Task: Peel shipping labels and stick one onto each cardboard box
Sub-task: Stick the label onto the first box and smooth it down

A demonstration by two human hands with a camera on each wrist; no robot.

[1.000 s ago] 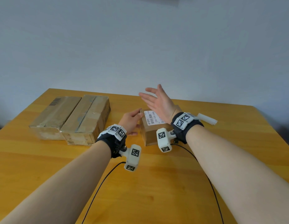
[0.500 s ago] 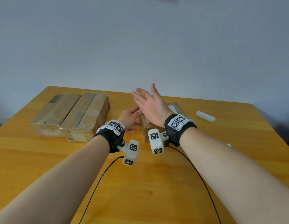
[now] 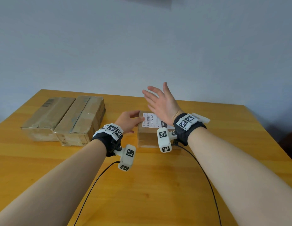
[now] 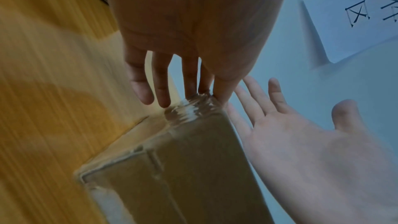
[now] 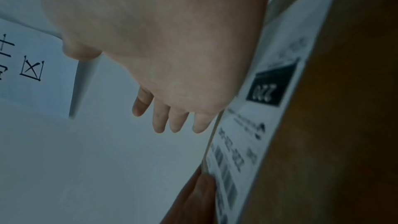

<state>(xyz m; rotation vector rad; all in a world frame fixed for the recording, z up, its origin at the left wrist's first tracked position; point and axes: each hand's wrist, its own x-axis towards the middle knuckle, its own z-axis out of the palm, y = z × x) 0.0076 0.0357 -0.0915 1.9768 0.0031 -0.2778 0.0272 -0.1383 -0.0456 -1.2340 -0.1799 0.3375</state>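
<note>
shipping label (image 3: pixel 152 120) lies flat on top of the small cardboard box (image 3: pixel 148 136), which stands on the counter (image 3: pixel 158 185) just to the right of the two larger cardboard boxes (image 3: pixel 65 118). half a second ago the right hand (image 3: pixel 163 103) covered the label; now it is raised above the box, fingers spread and straight, touching nothing, so the barcode and printed number show again. the left hand (image 3: pixel 129 119) has stayed at the small box's left edge, thumb on top beside the label and fingers down the side, steadying it. judged from this, the label has been smoothed and the box is finished; the two larger boxes show no white label and seem still to be done.

head view alone shows all three boxes and a white strip (image 3: pixel 203 119) lying just right of the small box, partly behind the right wrist. left wrist view alone shows the crinkled clear tape (image 4: pixel 189 108) on the small box's corner under the fingertips (image 4: pixel 163 98). right wrist view alone shows the label's far edge lying down against the cardboard, with the left thumb beside it.
</note>
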